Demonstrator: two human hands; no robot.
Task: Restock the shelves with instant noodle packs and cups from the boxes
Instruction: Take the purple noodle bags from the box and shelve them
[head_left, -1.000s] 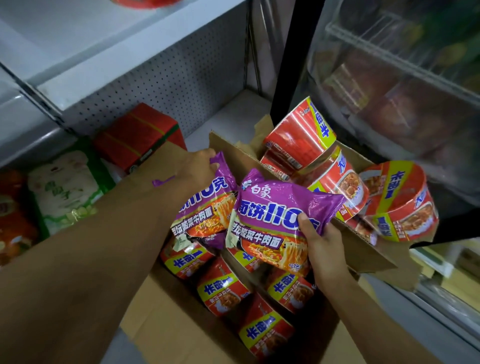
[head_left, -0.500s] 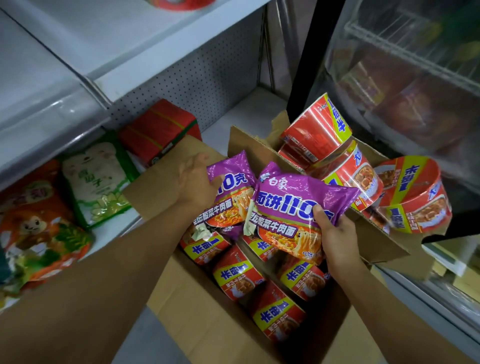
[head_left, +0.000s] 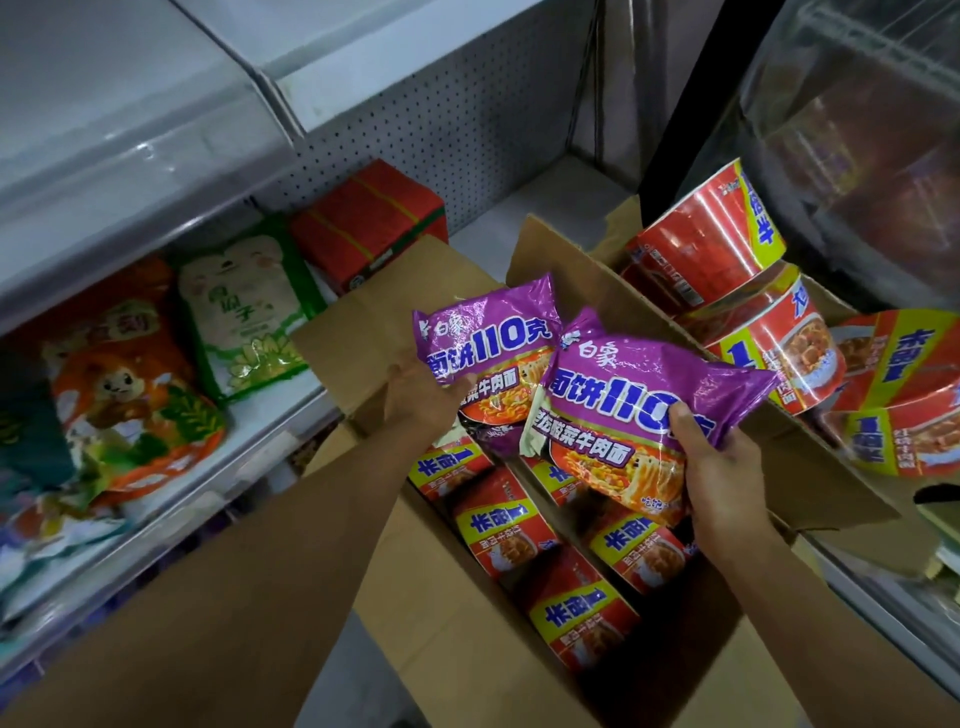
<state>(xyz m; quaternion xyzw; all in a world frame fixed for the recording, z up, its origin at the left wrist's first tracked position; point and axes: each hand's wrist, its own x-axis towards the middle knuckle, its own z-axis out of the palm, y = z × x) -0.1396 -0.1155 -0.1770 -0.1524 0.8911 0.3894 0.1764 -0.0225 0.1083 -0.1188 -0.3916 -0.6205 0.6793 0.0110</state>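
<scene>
Two purple instant noodle packs are held over the open cardboard box (head_left: 452, 639), face up, long axes running near to far and tilted a little right. The left hand (head_left: 423, 397) grips the left purple pack (head_left: 491, 343) at its left edge; the right hand (head_left: 719, 460) pinches the right purple pack (head_left: 628, 400) at its near right corner, thumb on top. Both are glossy with white and blue lettering. Five red packs (head_left: 506, 527) lie in the box. Three red noodle cups (head_left: 711, 239) are stacked to the right.

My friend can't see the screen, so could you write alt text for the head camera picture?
Each hand, left hand and right hand, holds a purple noodle pack above an open cardboard box of red packs. Red noodle cups sit behind, snack bags on the left shelf.
</scene>
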